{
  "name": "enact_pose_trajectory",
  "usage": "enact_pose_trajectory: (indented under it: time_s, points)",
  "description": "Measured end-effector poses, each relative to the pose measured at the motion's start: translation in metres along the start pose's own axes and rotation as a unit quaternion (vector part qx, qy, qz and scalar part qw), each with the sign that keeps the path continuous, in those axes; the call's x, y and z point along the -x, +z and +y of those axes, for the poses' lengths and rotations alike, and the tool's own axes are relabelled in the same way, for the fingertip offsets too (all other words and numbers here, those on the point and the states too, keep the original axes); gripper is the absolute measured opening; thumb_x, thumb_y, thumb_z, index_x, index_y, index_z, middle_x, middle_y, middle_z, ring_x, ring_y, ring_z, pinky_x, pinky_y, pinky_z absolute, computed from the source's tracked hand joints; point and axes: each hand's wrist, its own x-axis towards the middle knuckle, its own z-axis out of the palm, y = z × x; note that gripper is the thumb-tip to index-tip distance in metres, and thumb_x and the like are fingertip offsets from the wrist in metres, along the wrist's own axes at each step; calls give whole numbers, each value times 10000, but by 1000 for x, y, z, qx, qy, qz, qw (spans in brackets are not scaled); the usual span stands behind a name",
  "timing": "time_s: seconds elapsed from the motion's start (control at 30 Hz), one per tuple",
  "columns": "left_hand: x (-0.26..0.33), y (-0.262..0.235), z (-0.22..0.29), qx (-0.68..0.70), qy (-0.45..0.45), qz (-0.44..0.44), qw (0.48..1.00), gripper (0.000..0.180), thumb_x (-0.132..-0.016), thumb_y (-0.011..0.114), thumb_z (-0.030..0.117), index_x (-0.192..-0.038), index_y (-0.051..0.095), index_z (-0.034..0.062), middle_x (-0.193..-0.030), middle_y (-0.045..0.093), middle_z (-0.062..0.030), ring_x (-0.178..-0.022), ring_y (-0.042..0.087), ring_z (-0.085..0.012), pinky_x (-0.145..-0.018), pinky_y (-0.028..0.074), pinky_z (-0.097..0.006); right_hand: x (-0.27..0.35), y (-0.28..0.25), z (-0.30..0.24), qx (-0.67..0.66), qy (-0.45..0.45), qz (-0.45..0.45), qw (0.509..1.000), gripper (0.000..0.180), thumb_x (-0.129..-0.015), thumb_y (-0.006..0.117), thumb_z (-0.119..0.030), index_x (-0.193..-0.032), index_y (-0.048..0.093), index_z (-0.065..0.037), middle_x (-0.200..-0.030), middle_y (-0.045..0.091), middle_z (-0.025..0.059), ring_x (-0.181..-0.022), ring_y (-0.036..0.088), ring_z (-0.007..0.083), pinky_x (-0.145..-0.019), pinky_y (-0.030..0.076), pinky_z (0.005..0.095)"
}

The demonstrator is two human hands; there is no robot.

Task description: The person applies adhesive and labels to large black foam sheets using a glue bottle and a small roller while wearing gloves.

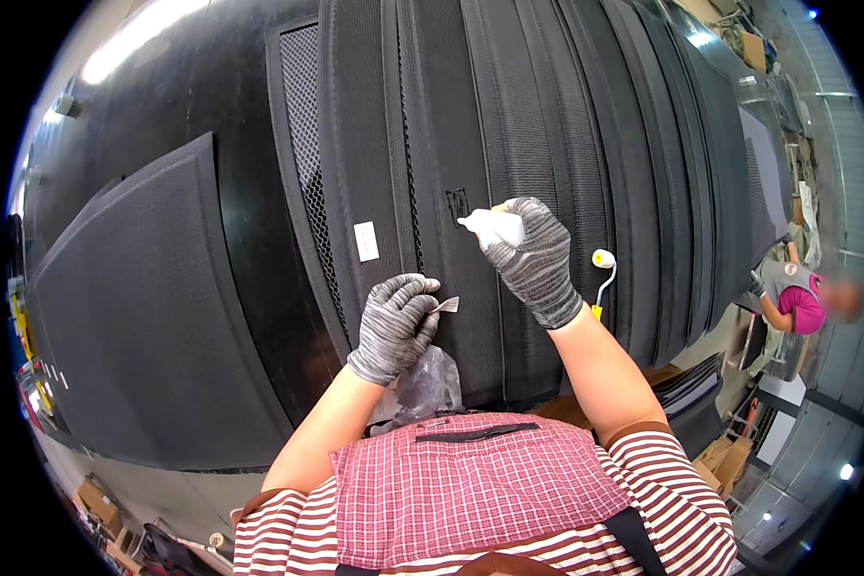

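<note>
In striped grey knit gloves, both of my hands work over overlapping black textured panels (pixel 442 115). My right hand (pixel 536 261) is closed around a white squeeze bottle (pixel 499 228), which is tilted with its nozzle pointing left. Just beyond the nozzle tip, a shiny, wet-looking rectangular outline (pixel 458 204) marks one panel. Low on the panels, my left hand (pixel 394 324) pinches a small whitish label (pixel 448 305) between thumb and fingers. Another white label (pixel 367 241) lies flat on the panel to the left. Under my left wrist is a crumpled clear plastic bag (pixel 428 384).
A small paint roller (pixel 603 259) with a yellow handle lies right of my right hand. At the left, a large dark panel (pixel 144 307) rests on the glossy black table (pixel 245 125). Another person (pixel 795 300) stands at the far right. Cardboard boxes (pixel 725 463) sit at lower right.
</note>
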Motion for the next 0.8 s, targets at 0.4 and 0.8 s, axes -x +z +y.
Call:
enact_pose_trajectory:
  time_s: [0.4,0.8]
  points:
    - [0,-2,0,18,6,13,1000,191,-693,731,43,-870,664,72,-1032,683,-74,-1040,612,-287,-939,461,-402,61,-35,12,-571,362,8,737,362,-875,694,-185,-1110,483,-8,-1000,640,163,-841,678,250,-673,585,321]
    - [7,-37,29,466,-352,27,812,211,-832,757,162,-979,680,32,-875,673,-12,-828,602,-88,-770,487,-242,145,-31,-39,-153,370,-114,909,296,-849,731,-216,-1000,605,6,-830,650,88,-699,635,149,-632,520,281]
